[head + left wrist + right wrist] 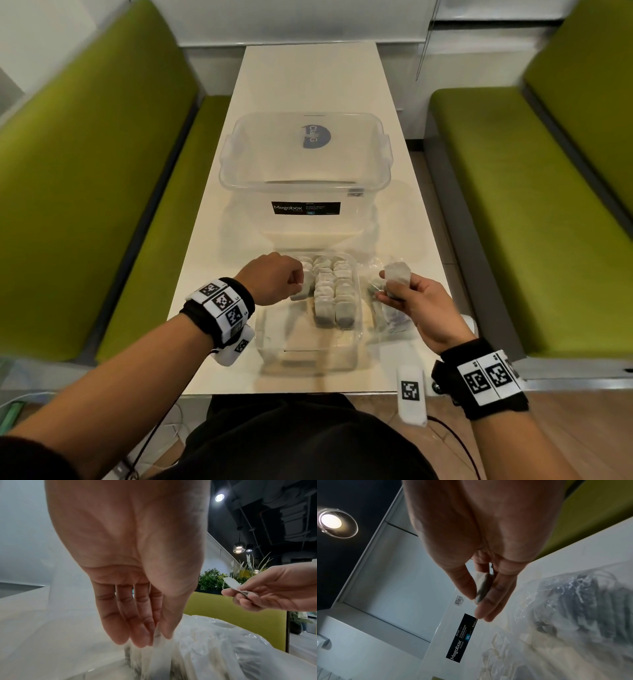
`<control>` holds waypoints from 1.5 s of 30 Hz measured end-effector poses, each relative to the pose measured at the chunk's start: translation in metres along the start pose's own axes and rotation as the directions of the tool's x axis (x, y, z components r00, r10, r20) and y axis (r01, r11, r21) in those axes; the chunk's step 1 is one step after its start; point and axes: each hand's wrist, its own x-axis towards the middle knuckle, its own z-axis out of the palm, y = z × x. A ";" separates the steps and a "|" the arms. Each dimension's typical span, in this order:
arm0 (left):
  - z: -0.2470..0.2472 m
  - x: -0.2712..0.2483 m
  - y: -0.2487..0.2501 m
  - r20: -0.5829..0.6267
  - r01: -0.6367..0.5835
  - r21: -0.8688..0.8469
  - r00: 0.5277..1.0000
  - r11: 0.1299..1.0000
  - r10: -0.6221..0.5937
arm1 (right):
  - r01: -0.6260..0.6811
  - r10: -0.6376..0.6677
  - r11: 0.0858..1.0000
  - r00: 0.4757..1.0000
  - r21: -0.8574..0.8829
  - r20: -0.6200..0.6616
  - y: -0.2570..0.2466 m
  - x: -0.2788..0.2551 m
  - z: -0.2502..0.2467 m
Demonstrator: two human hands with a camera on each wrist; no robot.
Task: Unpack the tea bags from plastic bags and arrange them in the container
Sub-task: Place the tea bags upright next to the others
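Observation:
A small clear container point(358, 329) stands at the table's near end, with several tea bags point(334, 291) lined up in rows in its far half. My left hand point(297, 285) reaches into its left side and pinches the top of one tea bag point(158, 654) between thumb and fingers point(137, 635). My right hand point(394, 291) hovers just right of the container and pinches a few tea bags point(397, 272), seen edge-on in the right wrist view point(482, 588). A crumpled clear plastic bag point(388, 315) holding more tea bags point(583, 601) lies under the right hand.
A large clear Megabox storage box point(305, 209) stands on the white table point(308, 78) right behind the small container. Green benches point(85, 192) flank both sides of the table. The table's near edge runs just before my body.

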 end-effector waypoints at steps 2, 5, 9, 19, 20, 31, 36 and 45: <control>0.004 0.005 0.002 0.013 -0.010 -0.003 1.000 1.000 0.010 | 0.003 -0.003 1.000 1.000 -0.002 -0.002 0.001 -0.001 0.000; 0.009 0.011 0.004 0.012 -0.014 -0.004 1.000 1.000 0.014 | -0.002 0.002 1.000 1.000 -0.001 0.007 0.001 -0.002 -0.001; 0.013 0.016 0.004 0.005 -0.009 0.001 1.000 1.000 0.009 | -0.008 0.008 1.000 1.000 -0.011 -0.002 0.002 -0.001 -0.002; 0.012 0.022 0.003 -0.100 0.023 0.095 0.995 0.995 -0.014 | 0.025 -0.023 0.998 0.999 -0.063 0.024 -0.001 -0.004 0.002; 0.012 0.023 0.003 -0.108 0.019 0.101 0.994 0.995 -0.008 | 0.038 -0.035 0.996 0.999 -0.080 0.038 -0.001 -0.005 0.003; 0.008 0.025 0.006 -0.122 -0.005 0.048 0.992 0.999 0.011 | 0.085 -0.075 0.991 0.992 -0.102 0.101 -0.006 -0.005 0.012; 0.000 0.017 0.006 -0.167 0.008 0.019 0.986 1.000 -0.005 | 0.108 -0.087 0.983 0.987 -0.150 0.137 -0.008 -0.006 0.016; -0.026 -0.017 0.044 -0.178 -0.149 -0.587 0.983 0.795 0.053 | 0.203 -0.157 0.939 0.971 -0.278 0.179 -0.006 -0.002 0.031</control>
